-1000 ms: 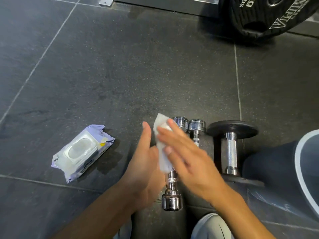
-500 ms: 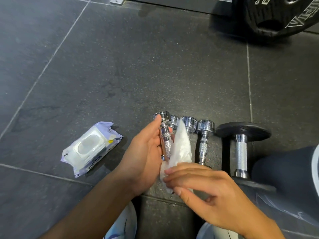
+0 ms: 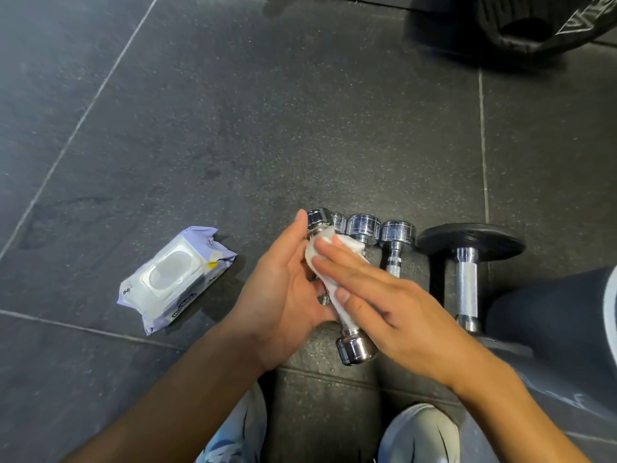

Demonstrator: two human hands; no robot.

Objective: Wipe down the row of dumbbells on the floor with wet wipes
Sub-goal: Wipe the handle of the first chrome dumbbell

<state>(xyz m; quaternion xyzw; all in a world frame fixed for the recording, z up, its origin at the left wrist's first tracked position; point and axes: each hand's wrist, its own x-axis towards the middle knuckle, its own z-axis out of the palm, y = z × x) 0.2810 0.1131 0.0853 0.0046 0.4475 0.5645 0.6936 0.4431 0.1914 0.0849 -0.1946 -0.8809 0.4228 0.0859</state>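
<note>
Down on the dark grey tiled floor point(image 3: 207, 135), furthest left, lies a soft lavender pack of wet wipes point(image 3: 177, 279) with its clear plastic flip lid closed, well apart from the hands.

Next comes the person's left hand point(image 3: 283, 295), palm turned inward and fingers nearly straight. It cradles a small chrome dumbbell with a knurled bar point(image 3: 355, 349) along its left side, the index fingertip beside the dumbbell's far head. Where the thumb sits I can't tell. The dumbbell lies tilted between the two hands, near head towards the person.

A crumpled white wet wipe point(image 3: 349, 248) is wrapped over the bar. The right hand point(image 3: 394, 312) lies flat across it, fingers straight and together, pressing the wipe against the metal.

Just behind and to the right, the other small chrome dumbbells point(image 3: 397, 235) lie side by side on the floor, heads in line. Beside them lies a bigger dumbbell with black round plates and a chrome handle point(image 3: 467, 282).

At the far right is a knee in dark fabric point(image 3: 551, 312). Two pale shoes point(image 3: 420, 432) show at the bottom edge, and a large black weight plate point(image 3: 534, 25) sits at the top right.
</note>
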